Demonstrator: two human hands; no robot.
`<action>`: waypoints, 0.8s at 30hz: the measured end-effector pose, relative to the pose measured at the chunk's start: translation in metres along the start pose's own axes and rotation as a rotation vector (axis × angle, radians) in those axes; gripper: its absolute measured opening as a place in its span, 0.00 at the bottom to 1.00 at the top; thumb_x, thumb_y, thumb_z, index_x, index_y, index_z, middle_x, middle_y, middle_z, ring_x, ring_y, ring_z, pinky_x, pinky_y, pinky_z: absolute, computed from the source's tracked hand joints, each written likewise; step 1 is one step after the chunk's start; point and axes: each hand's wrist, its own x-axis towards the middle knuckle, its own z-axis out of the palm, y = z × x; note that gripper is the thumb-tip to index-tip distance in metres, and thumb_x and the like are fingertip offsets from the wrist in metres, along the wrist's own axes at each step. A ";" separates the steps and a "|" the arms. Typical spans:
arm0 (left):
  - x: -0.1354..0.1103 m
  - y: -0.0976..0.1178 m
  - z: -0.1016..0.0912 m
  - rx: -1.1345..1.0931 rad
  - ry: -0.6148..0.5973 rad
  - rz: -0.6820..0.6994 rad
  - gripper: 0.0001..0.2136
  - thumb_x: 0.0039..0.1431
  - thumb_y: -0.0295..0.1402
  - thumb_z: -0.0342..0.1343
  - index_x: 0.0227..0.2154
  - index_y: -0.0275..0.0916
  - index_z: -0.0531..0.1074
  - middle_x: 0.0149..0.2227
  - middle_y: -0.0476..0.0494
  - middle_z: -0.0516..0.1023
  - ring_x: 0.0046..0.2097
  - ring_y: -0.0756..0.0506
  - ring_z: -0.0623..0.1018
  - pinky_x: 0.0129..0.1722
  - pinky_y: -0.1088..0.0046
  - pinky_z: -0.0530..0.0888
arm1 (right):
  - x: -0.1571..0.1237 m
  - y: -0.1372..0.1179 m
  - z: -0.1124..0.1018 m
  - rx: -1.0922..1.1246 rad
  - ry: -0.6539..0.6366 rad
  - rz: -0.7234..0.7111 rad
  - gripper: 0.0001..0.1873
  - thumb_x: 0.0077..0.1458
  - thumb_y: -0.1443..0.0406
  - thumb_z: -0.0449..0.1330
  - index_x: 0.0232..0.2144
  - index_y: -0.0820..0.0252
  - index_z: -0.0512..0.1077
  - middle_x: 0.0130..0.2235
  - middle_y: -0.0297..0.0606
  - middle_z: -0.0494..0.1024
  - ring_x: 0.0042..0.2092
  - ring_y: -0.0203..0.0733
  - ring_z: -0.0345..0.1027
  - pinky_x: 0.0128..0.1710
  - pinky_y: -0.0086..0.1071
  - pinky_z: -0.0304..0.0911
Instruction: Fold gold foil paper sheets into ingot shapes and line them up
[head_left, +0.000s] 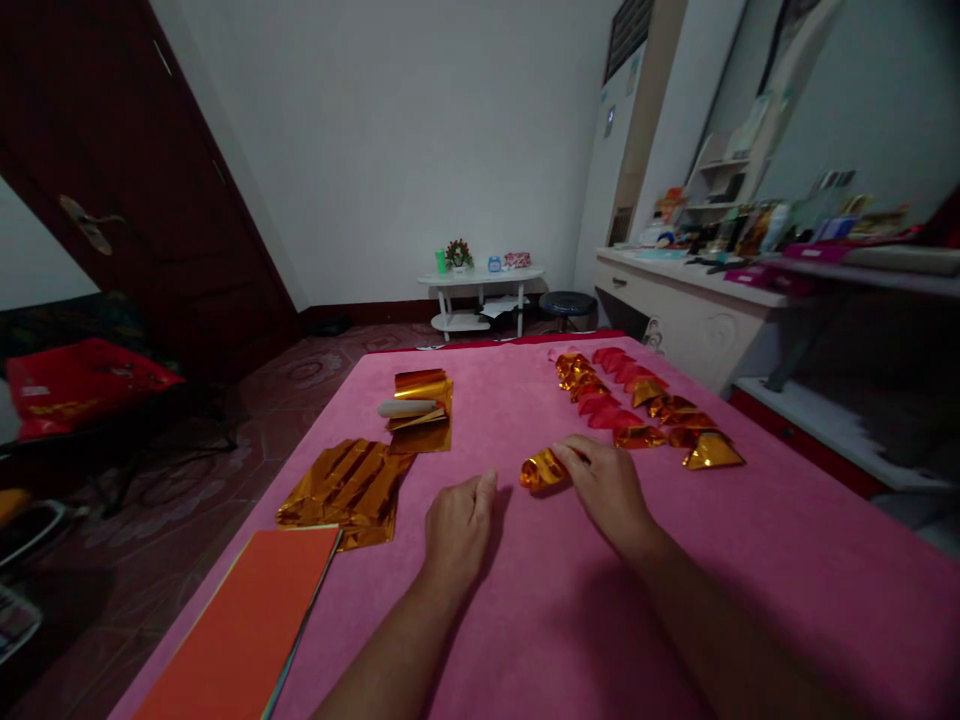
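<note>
My right hand (607,487) pinches one end of a rolled piece of shiny gold foil paper (541,471) just above the pink cloth. My left hand (460,525) is apart from the roll, to its left, with fingers curled in and thumb against them; nothing shows in it. Left of that hand lies a creased stack of gold foil sheets (349,490). Behind the stack are more gold foil sheets (424,436) with a pale rod-like object (406,408) across them. At the right, rows of folded red and gold foil pieces (637,393) lie on the cloth.
A stack of orange paper (244,620) sits at the near left of the pink-covered table (495,400). Beyond are a small white side table (480,277) and a dark round stool (568,304). A cluttered white dresser (690,300) stands to the right, a red bag (86,385) to the left.
</note>
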 end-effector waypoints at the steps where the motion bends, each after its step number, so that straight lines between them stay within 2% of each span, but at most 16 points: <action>1: 0.000 0.000 0.000 -0.007 0.000 -0.004 0.28 0.66 0.44 0.33 0.20 0.38 0.71 0.22 0.45 0.74 0.26 0.49 0.72 0.27 0.75 0.58 | 0.007 0.010 -0.012 0.014 -0.013 -0.019 0.15 0.58 0.63 0.51 0.27 0.60 0.76 0.31 0.38 0.79 0.34 0.39 0.70 0.36 0.29 0.58; 3: 0.001 -0.001 0.001 -0.029 0.003 -0.017 0.28 0.66 0.44 0.32 0.20 0.38 0.70 0.21 0.45 0.73 0.26 0.49 0.71 0.27 0.75 0.58 | 0.018 0.034 -0.037 0.004 -0.042 0.001 0.12 0.55 0.65 0.54 0.29 0.60 0.78 0.33 0.39 0.80 0.36 0.41 0.71 0.38 0.31 0.60; 5: 0.001 -0.003 0.003 -0.048 0.004 -0.024 0.28 0.66 0.43 0.33 0.19 0.38 0.70 0.21 0.45 0.73 0.26 0.49 0.71 0.27 0.76 0.58 | 0.026 0.058 -0.061 -0.055 -0.085 0.128 0.11 0.52 0.67 0.56 0.30 0.61 0.79 0.31 0.39 0.80 0.32 0.42 0.72 0.34 0.32 0.61; 7: 0.002 -0.005 0.004 -0.061 0.006 -0.012 0.27 0.66 0.43 0.34 0.19 0.38 0.70 0.21 0.45 0.72 0.26 0.49 0.71 0.27 0.76 0.59 | 0.029 0.080 -0.078 -0.140 -0.053 0.230 0.12 0.50 0.69 0.56 0.33 0.61 0.79 0.28 0.39 0.80 0.30 0.42 0.72 0.32 0.32 0.60; 9: 0.001 -0.007 0.006 -0.074 0.015 0.003 0.27 0.66 0.44 0.34 0.18 0.38 0.69 0.20 0.46 0.72 0.26 0.49 0.71 0.27 0.76 0.59 | 0.030 0.096 -0.089 -0.207 -0.019 0.285 0.13 0.49 0.70 0.57 0.36 0.62 0.79 0.31 0.42 0.81 0.32 0.43 0.72 0.32 0.33 0.60; 12: 0.001 -0.007 0.006 -0.093 0.016 0.014 0.27 0.66 0.44 0.34 0.18 0.38 0.69 0.20 0.46 0.71 0.25 0.49 0.71 0.27 0.75 0.59 | 0.028 0.107 -0.095 -0.361 -0.089 0.364 0.19 0.44 0.73 0.59 0.40 0.60 0.79 0.37 0.43 0.81 0.37 0.45 0.73 0.33 0.33 0.60; 15: 0.002 -0.008 0.006 -0.095 0.003 0.012 0.28 0.65 0.45 0.34 0.18 0.38 0.69 0.19 0.47 0.70 0.25 0.49 0.70 0.27 0.75 0.58 | 0.025 0.101 -0.100 -0.486 -0.167 0.444 0.25 0.40 0.72 0.62 0.44 0.54 0.77 0.41 0.45 0.80 0.40 0.51 0.73 0.33 0.35 0.60; 17: 0.003 -0.008 0.006 -0.089 0.006 0.001 0.27 0.65 0.45 0.35 0.17 0.38 0.68 0.19 0.47 0.70 0.25 0.49 0.70 0.27 0.76 0.57 | 0.026 0.092 -0.106 -0.551 -0.191 0.507 0.25 0.42 0.68 0.63 0.46 0.49 0.76 0.43 0.45 0.79 0.42 0.56 0.72 0.32 0.37 0.60; 19: 0.004 -0.008 0.007 -0.088 0.012 -0.008 0.26 0.64 0.44 0.37 0.17 0.38 0.68 0.19 0.47 0.70 0.25 0.49 0.69 0.26 0.76 0.56 | 0.028 0.080 -0.111 -0.608 -0.207 0.520 0.23 0.46 0.63 0.62 0.47 0.49 0.75 0.44 0.46 0.79 0.42 0.57 0.72 0.32 0.39 0.60; 22: 0.004 -0.008 0.007 -0.086 0.017 -0.009 0.24 0.63 0.45 0.38 0.17 0.38 0.67 0.18 0.48 0.67 0.24 0.49 0.67 0.25 0.75 0.54 | 0.031 0.059 -0.106 -0.532 -0.175 0.354 0.20 0.50 0.60 0.61 0.46 0.56 0.75 0.43 0.47 0.78 0.43 0.54 0.72 0.35 0.38 0.62; 24: 0.003 -0.008 0.007 -0.080 0.026 -0.009 0.24 0.62 0.47 0.40 0.16 0.38 0.65 0.17 0.50 0.63 0.23 0.50 0.65 0.24 0.75 0.53 | 0.027 0.042 -0.090 -0.395 -0.134 0.251 0.18 0.50 0.59 0.61 0.43 0.58 0.76 0.42 0.46 0.79 0.42 0.51 0.72 0.35 0.35 0.63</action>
